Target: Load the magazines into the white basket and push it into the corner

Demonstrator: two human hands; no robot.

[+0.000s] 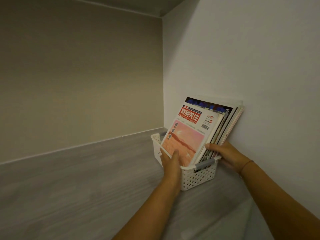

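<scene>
A white perforated basket (194, 179) with a grey handle stands on the grey wood-grain surface, close to the right wall. Several magazines (190, 134) stand in it, tilted back against that wall; the front one has a red title block and a pink cover. My left hand (170, 161) grips the basket's left rim, thumb resting on the front cover. My right hand (225, 155) holds the basket's right side by the wall, fingers around the lower edges of the magazines.
The beige back wall (81, 84) meets the white right wall (259, 66) in a corner just behind the basket. The grey surface (78, 187) stretches out to the left and toward me.
</scene>
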